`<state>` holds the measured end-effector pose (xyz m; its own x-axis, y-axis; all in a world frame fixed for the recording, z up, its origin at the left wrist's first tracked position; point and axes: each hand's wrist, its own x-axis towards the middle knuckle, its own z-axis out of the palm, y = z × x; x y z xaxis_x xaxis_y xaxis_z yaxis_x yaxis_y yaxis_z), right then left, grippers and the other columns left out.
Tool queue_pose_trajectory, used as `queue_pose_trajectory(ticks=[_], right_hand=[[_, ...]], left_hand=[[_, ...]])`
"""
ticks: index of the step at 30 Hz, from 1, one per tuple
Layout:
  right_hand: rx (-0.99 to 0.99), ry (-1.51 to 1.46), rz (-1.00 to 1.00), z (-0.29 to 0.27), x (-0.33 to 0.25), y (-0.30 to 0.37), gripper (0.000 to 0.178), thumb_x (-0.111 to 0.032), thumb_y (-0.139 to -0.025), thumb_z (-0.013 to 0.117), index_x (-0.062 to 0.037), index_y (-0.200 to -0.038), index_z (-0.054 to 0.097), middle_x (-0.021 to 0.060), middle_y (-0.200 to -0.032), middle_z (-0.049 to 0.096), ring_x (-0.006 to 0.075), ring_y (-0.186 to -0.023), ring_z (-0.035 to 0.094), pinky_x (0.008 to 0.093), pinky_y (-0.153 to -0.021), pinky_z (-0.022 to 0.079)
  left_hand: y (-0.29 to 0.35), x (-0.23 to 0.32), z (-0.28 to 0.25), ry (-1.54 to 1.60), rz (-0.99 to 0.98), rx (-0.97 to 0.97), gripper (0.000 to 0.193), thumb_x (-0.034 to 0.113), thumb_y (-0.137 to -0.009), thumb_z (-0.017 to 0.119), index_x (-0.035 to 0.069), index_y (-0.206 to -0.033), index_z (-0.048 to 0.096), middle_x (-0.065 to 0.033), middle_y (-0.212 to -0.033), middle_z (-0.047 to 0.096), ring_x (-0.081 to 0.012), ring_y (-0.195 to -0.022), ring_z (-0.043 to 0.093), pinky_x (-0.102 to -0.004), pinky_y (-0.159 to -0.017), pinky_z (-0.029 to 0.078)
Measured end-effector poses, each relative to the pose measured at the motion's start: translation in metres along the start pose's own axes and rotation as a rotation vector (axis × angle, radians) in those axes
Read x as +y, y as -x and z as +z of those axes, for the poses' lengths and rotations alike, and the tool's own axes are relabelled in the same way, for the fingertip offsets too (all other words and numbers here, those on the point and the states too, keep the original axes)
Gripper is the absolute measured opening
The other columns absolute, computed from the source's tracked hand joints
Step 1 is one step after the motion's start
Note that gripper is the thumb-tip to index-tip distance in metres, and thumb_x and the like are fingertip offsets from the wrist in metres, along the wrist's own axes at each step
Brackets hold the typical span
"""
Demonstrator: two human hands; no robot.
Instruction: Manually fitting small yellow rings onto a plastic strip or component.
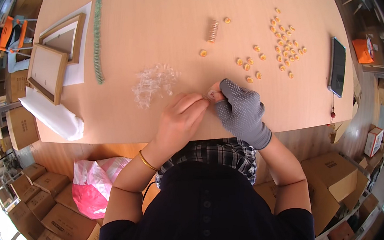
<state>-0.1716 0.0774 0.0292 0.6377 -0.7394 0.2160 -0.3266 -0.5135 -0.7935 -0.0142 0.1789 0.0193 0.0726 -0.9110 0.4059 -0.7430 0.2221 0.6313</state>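
My left hand (181,119) is bare, with a gold-coloured bangle at the wrist, and its fingertips are pinched together. Against them sits my right hand (244,112), in a grey dotted glove with bare fingertips showing. Between the fingertips of both hands is a small, pale round piece (212,95), mostly hidden. Left of the hands lies a loose heap of clear plastic scraps (154,85). Beyond them, several small yellow-orange oval pieces (247,66) are scattered over the table (155,26). A short copper-coloured stack (212,31) lies among the nearest ones.
A long row of green discs (97,33) runs along the left side, beside two wooden frames (48,74) and a folded white sheet (55,115). A black phone (337,67) rests near the right edge. Cardboard boxes (66,225) and a pink-and-white bag (94,185) stand below the table.
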Motion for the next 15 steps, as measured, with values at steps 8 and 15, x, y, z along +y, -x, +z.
queue_pose_trajectory(ticks=[8,15], right_hand=[[-0.067,0.098,-0.034,-0.0031,-0.0003,-0.0020,0.007,-0.008,-0.097,0.069,-0.0076,-0.091,0.064,0.0130,-0.078,0.069,0.0350,-0.068,0.070,0.0392,-0.059,0.054],[-0.016,0.134,-0.026,0.0007,-0.0004,-0.0012,0.008,-0.010,-0.096,0.071,-0.0073,-0.092,0.065,0.0150,-0.077,0.067,0.0349,-0.067,0.069,0.0395,-0.058,0.054]], left_hand=[[-0.0008,0.0004,-0.0006,-0.011,0.005,-0.015,0.020,-0.005,-0.082,0.076,0.000,-0.100,0.071,-0.0098,-0.101,0.069,-0.0295,-0.086,0.067,-0.0388,-0.076,0.056],[0.0002,0.0005,0.0004,-0.019,0.004,-0.012,0.019,-0.005,-0.083,0.075,0.000,-0.101,0.071,-0.0099,-0.101,0.069,-0.0295,-0.088,0.067,-0.0388,-0.077,0.057]])
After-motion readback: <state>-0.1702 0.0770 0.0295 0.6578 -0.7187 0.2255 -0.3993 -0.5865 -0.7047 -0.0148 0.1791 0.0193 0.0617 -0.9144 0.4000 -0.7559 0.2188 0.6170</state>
